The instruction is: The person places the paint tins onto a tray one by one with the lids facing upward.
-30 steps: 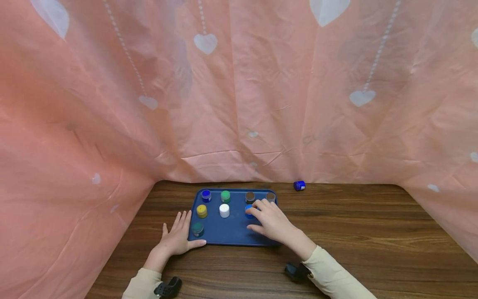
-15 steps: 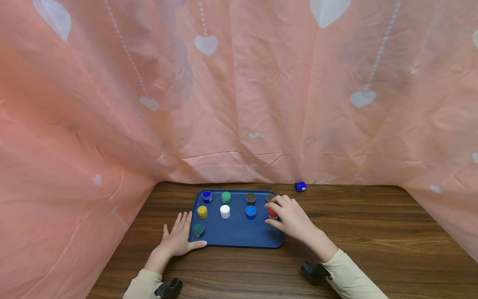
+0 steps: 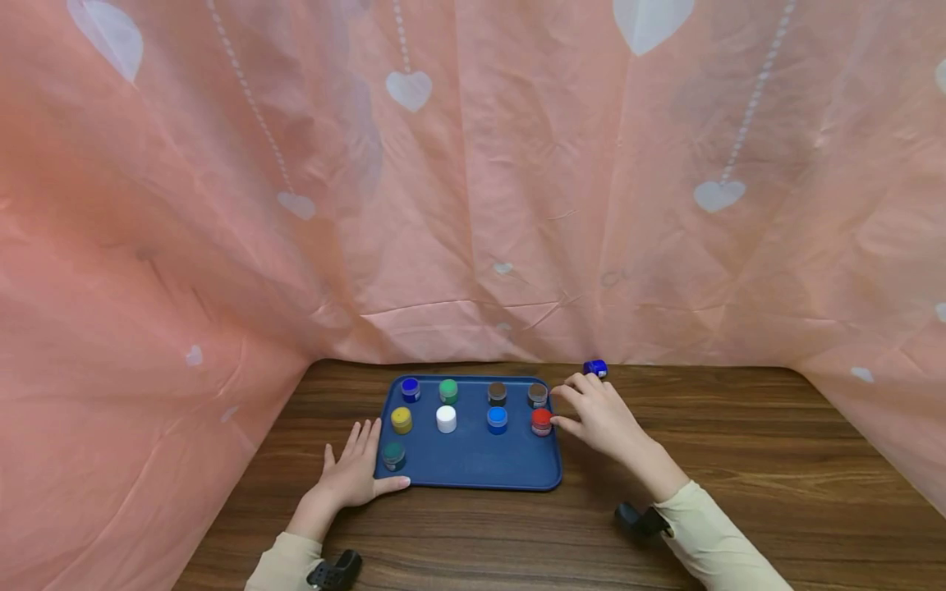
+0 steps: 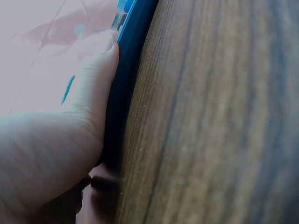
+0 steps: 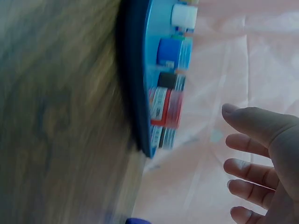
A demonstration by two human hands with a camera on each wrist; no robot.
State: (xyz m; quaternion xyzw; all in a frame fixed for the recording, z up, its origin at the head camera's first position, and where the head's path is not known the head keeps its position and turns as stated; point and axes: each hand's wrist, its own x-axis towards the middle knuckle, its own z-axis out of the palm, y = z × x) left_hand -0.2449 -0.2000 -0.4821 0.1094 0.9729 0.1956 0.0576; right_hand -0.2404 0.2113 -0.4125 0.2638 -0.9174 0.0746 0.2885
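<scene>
A blue tray lies on the wooden table and carries several small paint pots: dark blue, green, two brown, yellow, white, blue, red and teal. My left hand lies flat at the tray's front left corner, thumb along its near edge. My right hand hovers just right of the tray with relaxed, spread fingers, holding nothing, between the red pot and a loose blue pot lying near the curtain.
Pink heart-patterned cloth walls in the table at the back and both sides. Bare wood stretches to the right of the tray and in front of it.
My right hand has let go of the red pot on the tray's right side and moved right and back, off the tray. The left hand has stayed put.
</scene>
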